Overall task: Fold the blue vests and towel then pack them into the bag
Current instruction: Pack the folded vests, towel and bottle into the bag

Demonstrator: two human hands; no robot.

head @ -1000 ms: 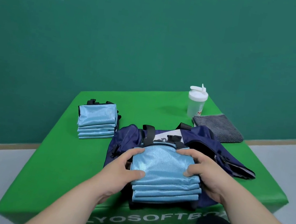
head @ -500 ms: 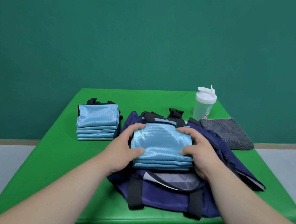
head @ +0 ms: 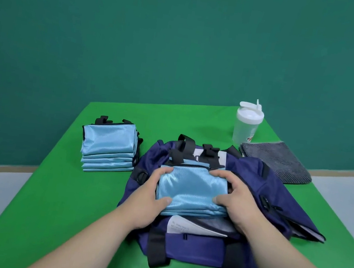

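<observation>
— How far along are you?

— Roughly midway through the packing, I judge. Both piles of blue vests are folded. One stack of vests [head: 190,188] is between my hands, set into the open mouth of the navy bag [head: 200,249], with its lowest layers just behind the near rim. My left grip [head: 148,198] clasps the stack's left edge, thumb on top. My right grip [head: 237,202] curls round its right edge, fingers over the far corner.

— And what's left?

— The second stack [head: 109,146] sits on the green desk [head: 57,207], to the left of the bag and apart from it, with no hand on it. The grey towel [head: 277,162] lies folded at the far right, just beside a white shaker bottle [head: 247,126]. That stack and the towel both have to go in.

— Anything different from a second ago?

— Yes. Then I held this stack at the bag's near side, closer to me, all its layers showing. Now it's further in, over the opening, and a white paper slip [head: 192,226] shows in front of it. The second stack, towel and bottle haven't shifted on the desk.
</observation>
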